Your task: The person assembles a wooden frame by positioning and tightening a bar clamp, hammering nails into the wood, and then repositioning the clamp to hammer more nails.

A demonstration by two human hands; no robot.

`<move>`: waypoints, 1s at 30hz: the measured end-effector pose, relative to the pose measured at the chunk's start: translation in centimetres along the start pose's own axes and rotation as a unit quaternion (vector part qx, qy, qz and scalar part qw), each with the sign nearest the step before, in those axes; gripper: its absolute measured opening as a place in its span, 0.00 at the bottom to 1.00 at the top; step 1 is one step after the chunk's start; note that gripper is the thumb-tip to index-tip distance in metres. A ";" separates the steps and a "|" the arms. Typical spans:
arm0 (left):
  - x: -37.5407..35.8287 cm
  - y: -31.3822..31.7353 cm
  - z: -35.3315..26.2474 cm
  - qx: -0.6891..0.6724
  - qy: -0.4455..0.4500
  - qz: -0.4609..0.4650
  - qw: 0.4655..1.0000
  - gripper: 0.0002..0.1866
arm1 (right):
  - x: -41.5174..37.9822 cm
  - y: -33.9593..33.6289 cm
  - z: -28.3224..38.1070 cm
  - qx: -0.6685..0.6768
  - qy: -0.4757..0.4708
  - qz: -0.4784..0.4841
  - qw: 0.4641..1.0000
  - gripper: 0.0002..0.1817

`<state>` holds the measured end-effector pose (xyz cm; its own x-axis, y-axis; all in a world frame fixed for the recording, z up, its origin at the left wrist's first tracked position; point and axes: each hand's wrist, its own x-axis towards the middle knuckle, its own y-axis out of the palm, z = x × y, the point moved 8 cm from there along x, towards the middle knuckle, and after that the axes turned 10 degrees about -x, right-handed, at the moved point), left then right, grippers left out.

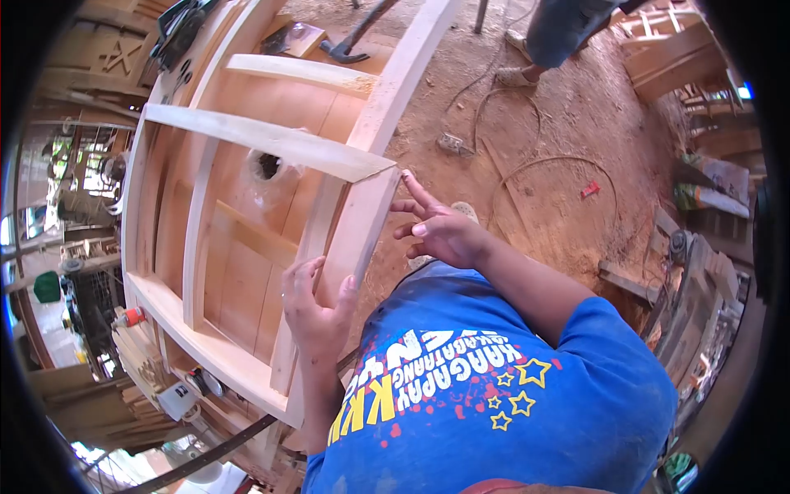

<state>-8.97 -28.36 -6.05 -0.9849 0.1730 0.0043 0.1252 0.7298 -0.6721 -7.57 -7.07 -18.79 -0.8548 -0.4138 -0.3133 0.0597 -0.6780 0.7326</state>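
A large pale wooden frame [247, 132] lies in front of me, with slats and boards inside it. At its near rail [356, 222], my left hand [317, 309] rests with fingers and thumb apart over the wood, holding nothing loose. My right hand [440, 230] is beside the mitred corner joint, its fingers spread and a fingertip at the rail's outer edge. Inside the frame lies a roll of clear plastic wrap [267, 167] with a dark hollow centre.
A hammer [350, 45] lies at the frame's far end, near a small wooden block. Another person's leg [568, 33] shows at the top right. A cable [568, 158] curls over the dusty floor, near a red scrap [590, 190]. Wood pieces stand at the right.
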 end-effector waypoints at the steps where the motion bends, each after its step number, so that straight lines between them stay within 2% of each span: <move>1: 0.0 0.0 0.0 0.001 0.003 -0.003 1.000 0.26 | -0.1 0.4 0.1 0.007 0.000 -0.001 1.000 0.62; 9: 0.0 -0.7 -0.2 0.011 0.019 -0.010 1.000 0.25 | -1.2 2.9 2.1 -0.008 0.034 -0.025 0.999 0.62; 13: -0.2 -1.0 -0.3 0.016 0.018 -0.012 1.000 0.26 | -1.7 3.7 3.6 -0.079 0.053 -0.009 0.995 0.62; 15: -0.1 -1.2 -0.1 0.005 0.009 -0.008 1.000 0.28 | -2.0 3.5 4.2 -0.147 0.050 0.005 0.988 0.63; 18: -0.4 -1.0 0.1 0.021 0.019 -0.016 0.999 0.34 | -3.0 4.2 7.5 -0.206 -0.019 0.109 0.972 0.65; 22: 0.1 1.4 -3.1 0.155 0.066 0.010 0.986 0.47 | -3.1 5.0 10.8 -0.159 -0.049 0.105 0.980 0.66; 25: 1.6 5.7 -4.2 0.232 0.059 0.052 0.969 0.53 | -2.6 4.2 11.6 -0.156 -0.041 0.082 0.984 0.66; 30: 3.9 8.5 -6.3 0.246 0.046 0.011 0.968 0.54 | -1.0 1.5 13.9 -0.155 -0.021 0.098 0.983 0.67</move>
<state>-10.98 -17.33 -7.02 -0.9651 0.2594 0.0358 0.0528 0.3266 -0.9437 -13.74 0.78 -8.99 -0.8312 -0.5341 -0.1545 0.3743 -0.7430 0.5549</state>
